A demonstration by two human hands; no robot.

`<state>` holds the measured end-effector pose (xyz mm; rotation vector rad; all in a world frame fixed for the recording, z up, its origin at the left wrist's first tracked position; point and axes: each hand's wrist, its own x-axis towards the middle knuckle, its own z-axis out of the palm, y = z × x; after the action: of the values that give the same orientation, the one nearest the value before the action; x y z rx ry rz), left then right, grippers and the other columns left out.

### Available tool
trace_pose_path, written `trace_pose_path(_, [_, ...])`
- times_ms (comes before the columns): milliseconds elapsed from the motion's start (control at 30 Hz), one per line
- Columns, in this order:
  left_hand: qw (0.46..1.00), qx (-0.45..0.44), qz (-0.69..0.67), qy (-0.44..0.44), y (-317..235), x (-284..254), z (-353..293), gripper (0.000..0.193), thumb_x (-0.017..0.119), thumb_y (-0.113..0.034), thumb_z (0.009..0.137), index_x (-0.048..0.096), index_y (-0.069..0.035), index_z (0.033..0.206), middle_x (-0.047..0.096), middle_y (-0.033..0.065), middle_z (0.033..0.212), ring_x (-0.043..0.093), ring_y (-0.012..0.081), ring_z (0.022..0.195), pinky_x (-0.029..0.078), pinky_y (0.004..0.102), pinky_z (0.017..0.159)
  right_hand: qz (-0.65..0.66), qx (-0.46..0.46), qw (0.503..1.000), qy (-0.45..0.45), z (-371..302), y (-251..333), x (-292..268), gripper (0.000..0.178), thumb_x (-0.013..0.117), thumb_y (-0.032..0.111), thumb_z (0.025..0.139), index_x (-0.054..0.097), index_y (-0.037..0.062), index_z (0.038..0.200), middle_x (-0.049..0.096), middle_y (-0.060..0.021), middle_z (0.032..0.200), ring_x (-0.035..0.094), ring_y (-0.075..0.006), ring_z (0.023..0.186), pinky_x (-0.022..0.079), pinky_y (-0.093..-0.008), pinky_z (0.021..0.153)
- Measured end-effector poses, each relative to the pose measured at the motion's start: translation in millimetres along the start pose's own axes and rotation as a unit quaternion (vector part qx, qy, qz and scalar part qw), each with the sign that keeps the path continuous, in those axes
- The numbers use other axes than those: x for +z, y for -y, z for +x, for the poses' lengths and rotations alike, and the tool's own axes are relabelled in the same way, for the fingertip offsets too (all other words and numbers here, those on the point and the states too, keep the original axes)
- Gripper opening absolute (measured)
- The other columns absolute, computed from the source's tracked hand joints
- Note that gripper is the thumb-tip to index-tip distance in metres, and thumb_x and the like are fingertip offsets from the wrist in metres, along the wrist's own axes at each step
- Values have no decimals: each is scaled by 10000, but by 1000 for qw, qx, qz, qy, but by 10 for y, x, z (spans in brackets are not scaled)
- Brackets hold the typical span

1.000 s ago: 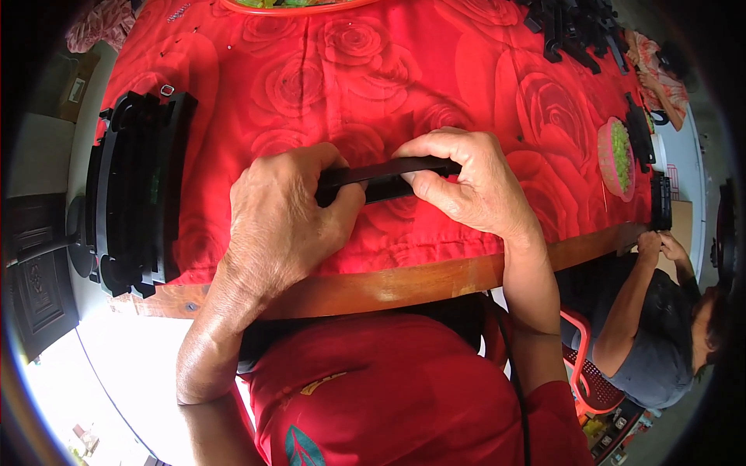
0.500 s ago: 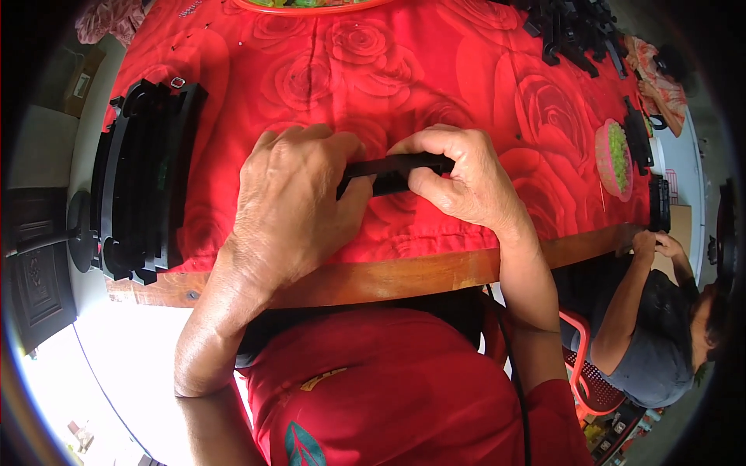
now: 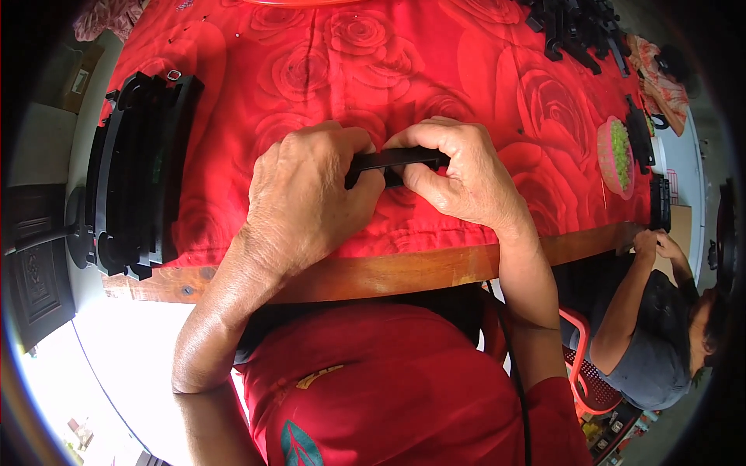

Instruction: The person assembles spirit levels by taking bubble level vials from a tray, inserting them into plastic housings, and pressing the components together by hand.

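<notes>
Between my two hands is a long black plastic part (image 3: 392,158), held over the red rose-patterned cloth near the table's front edge. My left hand (image 3: 311,186) is closed round its left end, thumb below and fingers above, and hides that end. On the right end my right hand (image 3: 458,167) pinches it between thumb and curled forefinger. The part's lower side lies mostly in shadow and behind the thumbs. To the left, a stack of long black plastic parts (image 3: 144,175) lies on the cloth.
A pile of black parts (image 3: 575,31) lies at the far right, beside a pink bowl of small green pieces (image 3: 616,155). An orange-red tray rim (image 3: 299,2) shows at the far edge. At right a co-worker (image 3: 645,334) sits on a red chair (image 3: 594,388). The wooden table edge (image 3: 388,276) runs before me.
My left hand has shifted slightly right, toward my right hand, and the black part has tilted a little. The right hand has barely moved. The view has shifted slightly.
</notes>
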<state>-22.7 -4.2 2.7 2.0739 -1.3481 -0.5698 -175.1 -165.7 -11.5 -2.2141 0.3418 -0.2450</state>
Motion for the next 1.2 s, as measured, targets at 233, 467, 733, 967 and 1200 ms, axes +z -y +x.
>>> trace_pose_path(233, [997, 41, 7, -61, 69, 113, -32, 227, 709, -112, 830, 754, -29, 1037, 742, 168, 892, 743, 349, 844, 570, 439, 743, -20, -44, 997, -53, -14, -73, 80, 194, 737, 90, 801, 767, 6, 974, 728, -157, 792, 715, -304, 717, 562, -402, 663])
trace_pose_path(467, [994, 61, -16, -87, 86, 171, -41, 209, 699, -77, 814, 750, -29, 1011, 702, 154, 865, 713, 344, 814, 556, 436, 732, -63, -57, 995, -55, -42, 0, 60, 257, 724, -26, 778, 785, -1, 1027, 762, -112, 857, 680, -201, 777, 564, -339, 725])
trace_pose_path(733, [992, 71, 22, -102, 49, 130, -45, 180, 727, -126, 829, 734, -54, 993, 675, 143, 892, 687, 359, 875, 572, 493, 748, -54, -61, 993, -81, -35, -21, 102, 208, 738, 23, 789, 778, 6, 992, 730, -106, 789, 672, -235, 715, 555, -365, 678])
trace_pose_path(967, [993, 110, 22, -48, -40, -333, -84, 356, 759, -150, 932, 717, -6, 1255, 712, 175, 999, 715, 328, 929, 567, 436, 811, 37, 41, 997, -51, -53, 10, -53, 261, 668, -17, 809, 788, -35, 1040, 769, -117, 865, 724, -145, 792, 562, -285, 705])
trace_pose_path(1200, [977, 23, -172, 121, 290, -411, -5, 409, 770, -148, 911, 708, 27, 1275, 747, 141, 986, 702, 202, 898, 554, 359, 817, 45, 40, 997, -44, -51, 37, -64, 204, 714, 104, 838, 797, -21, 977, 780, -147, 819, 741, -185, 690, 571, -321, 640])
